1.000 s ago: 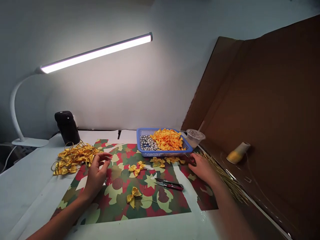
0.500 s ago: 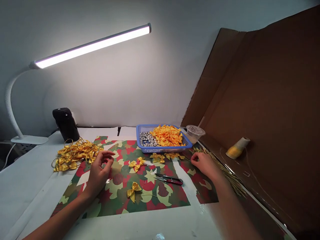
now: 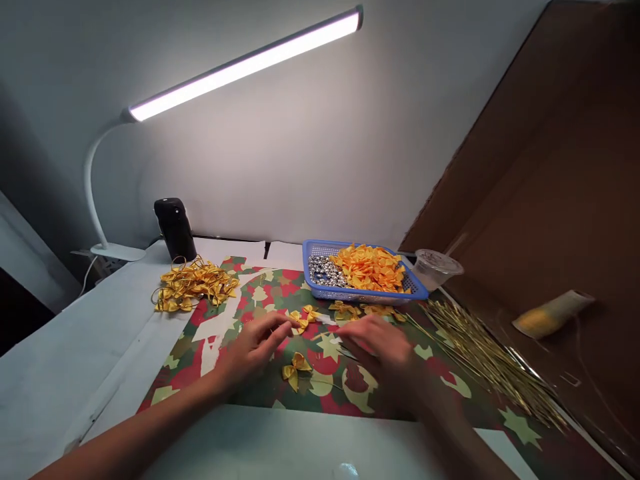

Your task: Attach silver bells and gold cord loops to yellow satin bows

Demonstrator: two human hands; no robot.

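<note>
My left hand [image 3: 261,343] hovers over the patterned sheet, thumb and forefinger slightly apart, fingertips beside a yellow ribbon bow [image 3: 301,320]. Facing it from the right is my right hand [image 3: 383,341], blurred by motion, its fingers pinched together. A faint thin gold tie [image 3: 325,335] seems to stick out from those fingertips. Beneath the right hand lie thread snips [image 3: 346,351], mostly covered. Another yellow bow [image 3: 296,371] with a thin stem rests nearer me. More bows [image 3: 345,310] lie along the front of the basket.
A blue basket [image 3: 367,295] holds silver beads and orange-yellow bows. Left of it is a heap of tied bows [image 3: 195,285]; right, a bundle of gold ties [image 3: 487,360]. A clear tub [image 3: 437,267], thread spool [image 3: 553,315], black device [image 3: 175,230] and lamp [image 3: 245,67] stand around.
My right hand has left the bundle of gold ties and swung left over the snips. My left hand has moved right toward the bow. The camera view has shifted left.
</note>
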